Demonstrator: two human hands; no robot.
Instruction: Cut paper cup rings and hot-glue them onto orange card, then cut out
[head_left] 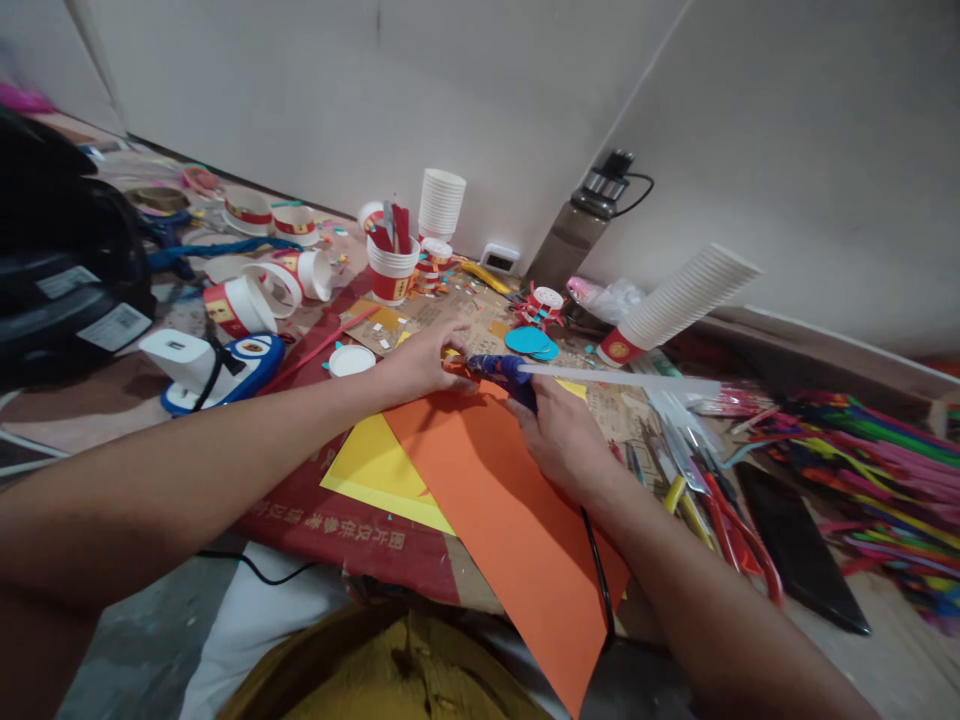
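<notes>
My right hand [561,432] is closed round a dark blue glue gun [504,372] with a clear glue stick [615,377] sticking out to the right; its black cord runs down past my wrist. The gun's tip points left at the top edge of a long orange paper sheet [510,510]. My left hand [426,358] rests there with fingers pressed onto the orange sheet's corner by the nozzle. A yellow sheet [371,465] lies under the orange one.
Paper cups with red bands [392,270], a white cup stack [441,203] and a tilted cup stack [679,300] stand behind. Pipe cleaners [877,460], pliers [731,520] and a black phone [799,545] lie right. A charger [187,362] and black bag [67,250] sit left.
</notes>
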